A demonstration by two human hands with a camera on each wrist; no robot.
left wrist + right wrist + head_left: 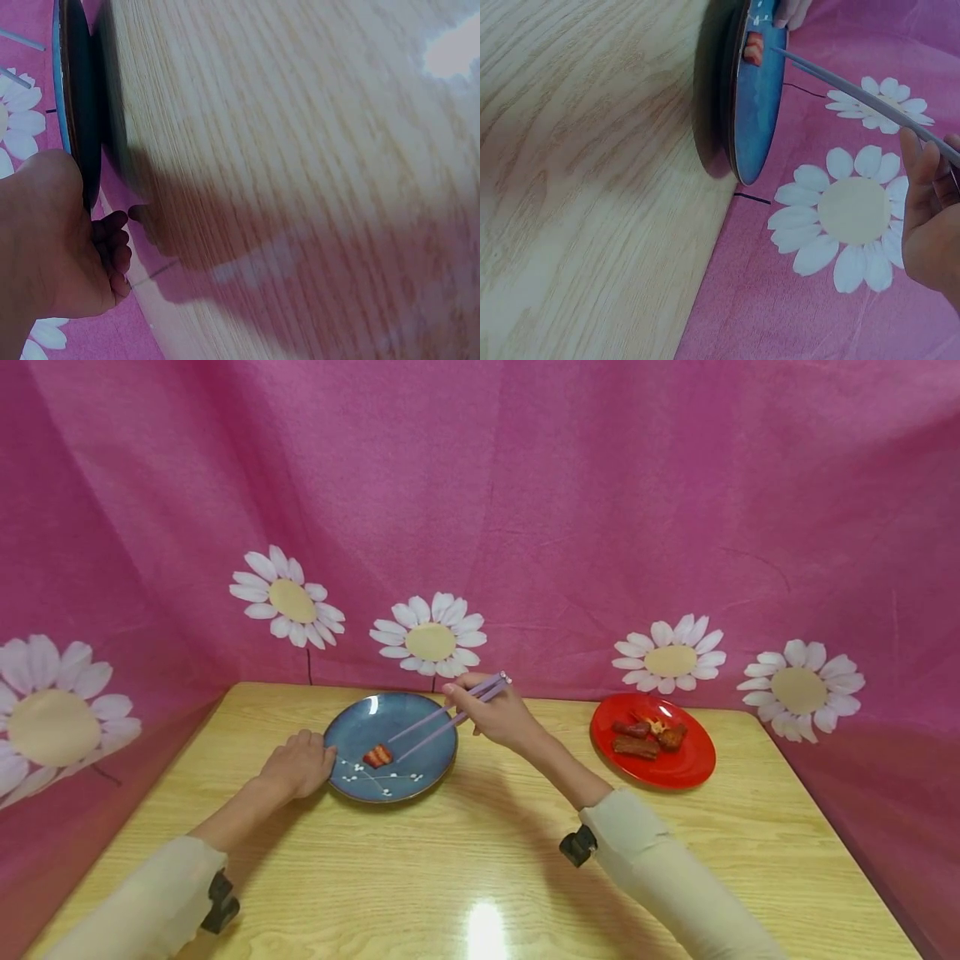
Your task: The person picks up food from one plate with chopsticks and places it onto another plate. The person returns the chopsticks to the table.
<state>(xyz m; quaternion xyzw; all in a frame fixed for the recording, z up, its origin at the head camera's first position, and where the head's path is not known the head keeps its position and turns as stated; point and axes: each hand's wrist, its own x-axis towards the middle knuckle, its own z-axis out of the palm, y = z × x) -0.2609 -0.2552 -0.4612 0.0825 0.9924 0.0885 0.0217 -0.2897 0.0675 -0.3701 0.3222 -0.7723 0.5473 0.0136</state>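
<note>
My left hand (300,764) holds the left rim of a blue plate (356,722). In the left wrist view the thumb lies at the rim and the other fingers curl below it. A pair of purple chopsticks (423,722) is in my right hand (495,714), gripped near their upper ends. Their tips are apart and point down-left over the plate, just right of a small red-and-pale striped piece of food (378,756). That piece lies on the plate, above a white blossom pattern, with nothing gripping it.
A red plate (693,768) with several pieces of brown, meat-like food (636,747) stands at the right back of the wooden table (420,877). Behind the table hangs a pink cloth (555,527) with large white flowers. Both sleeves carry a black wrist device (578,845).
</note>
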